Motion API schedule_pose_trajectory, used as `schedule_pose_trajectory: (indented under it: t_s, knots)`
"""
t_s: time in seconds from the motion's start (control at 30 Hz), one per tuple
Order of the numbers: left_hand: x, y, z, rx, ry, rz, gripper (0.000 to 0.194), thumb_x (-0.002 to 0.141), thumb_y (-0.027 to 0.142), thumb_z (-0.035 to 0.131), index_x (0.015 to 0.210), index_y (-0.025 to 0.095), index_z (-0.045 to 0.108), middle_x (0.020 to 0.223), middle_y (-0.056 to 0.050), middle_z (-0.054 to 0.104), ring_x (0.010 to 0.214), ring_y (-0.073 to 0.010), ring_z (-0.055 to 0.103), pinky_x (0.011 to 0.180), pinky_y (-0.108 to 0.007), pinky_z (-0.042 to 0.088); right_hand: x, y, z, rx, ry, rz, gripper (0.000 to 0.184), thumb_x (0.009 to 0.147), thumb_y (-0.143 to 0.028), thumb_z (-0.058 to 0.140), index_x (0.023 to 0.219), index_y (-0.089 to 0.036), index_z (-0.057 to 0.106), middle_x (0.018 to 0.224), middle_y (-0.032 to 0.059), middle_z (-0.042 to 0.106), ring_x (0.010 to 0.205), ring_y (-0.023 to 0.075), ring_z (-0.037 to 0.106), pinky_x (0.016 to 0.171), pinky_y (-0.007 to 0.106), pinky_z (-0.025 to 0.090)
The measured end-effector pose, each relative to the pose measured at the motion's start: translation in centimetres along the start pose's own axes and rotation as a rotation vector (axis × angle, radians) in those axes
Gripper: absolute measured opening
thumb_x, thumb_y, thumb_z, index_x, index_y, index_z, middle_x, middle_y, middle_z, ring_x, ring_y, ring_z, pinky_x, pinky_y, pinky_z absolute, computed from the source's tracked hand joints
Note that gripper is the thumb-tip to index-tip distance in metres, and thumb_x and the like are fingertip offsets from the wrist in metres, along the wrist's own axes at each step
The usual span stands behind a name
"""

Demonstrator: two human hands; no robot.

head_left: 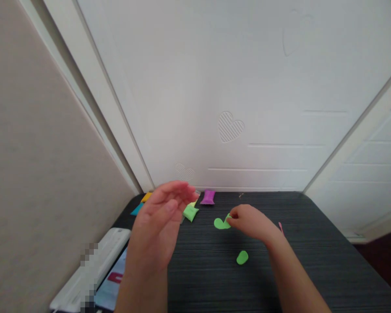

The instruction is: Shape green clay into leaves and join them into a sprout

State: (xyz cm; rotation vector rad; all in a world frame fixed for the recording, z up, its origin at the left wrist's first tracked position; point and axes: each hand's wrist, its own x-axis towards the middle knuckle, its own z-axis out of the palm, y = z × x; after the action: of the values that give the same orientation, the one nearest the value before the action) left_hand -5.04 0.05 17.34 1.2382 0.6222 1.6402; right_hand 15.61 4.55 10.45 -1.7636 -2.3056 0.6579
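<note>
My left hand (161,224) is raised on the left with its palm turned inward, fingers together and stretched out, holding nothing. Over the dark table, my right hand (247,221) pinches the edge of a flat bright green clay piece (220,224). Two rounded lobes of that piece show, the right one partly hidden by my fingertips. Nearer to me, a separate green clay oval (242,257) lies flat on the tabletop.
Behind my left hand lie a green packet (191,212), a purple packet (208,197), a blue packet (137,209) and a yellow-orange packet (146,197). A white power strip (94,269) and a phone-like screen (109,287) lie at left. A pink stick (281,228) is partly hidden by my right wrist.
</note>
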Motion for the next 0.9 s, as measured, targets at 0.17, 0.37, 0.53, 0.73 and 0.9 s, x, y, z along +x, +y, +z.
schedule_pose_trajectory:
  t_s: [0.17,0.37,0.53,0.73,0.9]
  knots:
    - [0.8,0.2,-0.5,-0.157,0.15,-0.007,0.018,0.073,0.026,0.052,0.085,0.017,0.061,0.08,-0.003,0.06,0.074,-0.0133,0.057,0.07,-0.028,0.049,2.2,0.9,2.6,-0.085,-0.165,0.075,0.023,0.071,-0.03,0.048,0.067,-0.016,0.066,0.068,0.0052,0.065,0.061,0.0138,0.057,0.05,0.022,0.032]
    - [1.1,0.4,-1.4,-0.213,0.194,0.022,0.017,0.075,0.025,0.047,0.079,0.017,0.061,0.075,-0.002,0.056,0.07,-0.0113,0.054,0.067,-0.027,0.048,3.2,1.4,4.0,-0.096,-0.192,0.11,0.024,0.069,-0.032,0.049,0.069,-0.016,0.067,0.072,0.0085,0.067,0.064,0.0164,0.06,0.055,0.023,0.039]
    - [1.2,0.2,-1.5,-0.202,0.194,0.003,0.017,0.075,0.026,0.046,0.077,0.018,0.06,0.071,-0.001,0.054,0.067,-0.0112,0.053,0.066,-0.028,0.047,3.3,1.6,4.2,-0.101,-0.199,0.142,0.03,0.07,-0.039,0.05,0.071,-0.015,0.068,0.076,0.0108,0.067,0.069,0.0189,0.061,0.058,0.025,0.041]
    - [1.1,0.4,-1.2,-0.201,0.068,-0.026,0.021,0.077,0.036,0.041,0.074,0.022,0.057,0.063,0.0,0.05,0.062,-0.0113,0.048,0.063,-0.029,0.044,2.6,1.6,2.7,-0.105,-0.157,0.183,0.034,0.073,-0.041,0.046,0.069,-0.015,0.067,0.074,0.0109,0.066,0.07,0.0198,0.06,0.06,0.027,0.04]
    - [0.8,-1.5,0.2,-0.369,-0.156,-0.015,0.039,0.076,0.057,0.027,0.068,0.025,0.049,0.047,0.003,0.037,0.039,-0.0081,0.036,0.039,-0.022,0.034,0.5,-1.0,0.0,0.261,0.146,-0.033,0.041,0.081,-0.047,0.035,0.074,-0.016,0.061,0.069,0.0039,0.062,0.065,0.0138,0.056,0.059,0.024,0.038]
